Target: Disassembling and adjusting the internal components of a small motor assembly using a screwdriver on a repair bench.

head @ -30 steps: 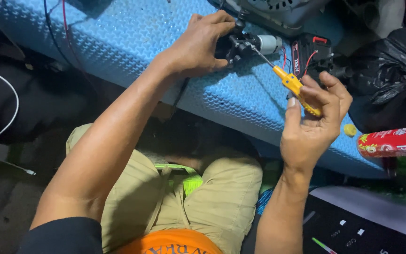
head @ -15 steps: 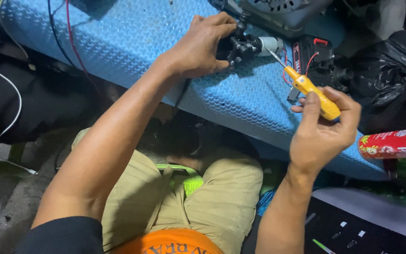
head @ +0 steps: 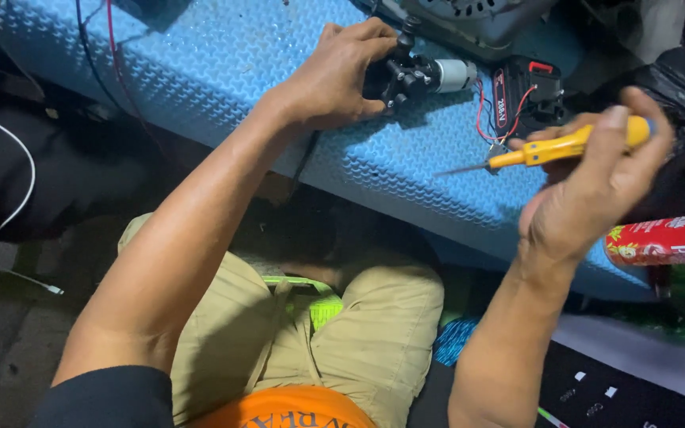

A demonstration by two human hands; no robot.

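My left hand (head: 341,78) grips a small black motor assembly with a silver cylindrical end (head: 428,76), holding it down on the blue textured surface (head: 223,63). My right hand (head: 588,190) holds a yellow-handled screwdriver (head: 558,149) lying sideways, its thin metal tip pointing left and lifted clear of the motor. Red and black wires run from the motor to a black and red battery pack (head: 526,97) just behind the screwdriver.
A grey appliance housing (head: 469,17) sits at the top edge. A black plastic bag (head: 675,95) lies at the right, with a red can (head: 663,240) on its side below it. Loose cables (head: 93,32) trail at the upper left. My knees are under the blue surface.
My right hand has drawn the screwdriver back from the motor and turned it from slanted to nearly level. My left hand has stayed on the motor.
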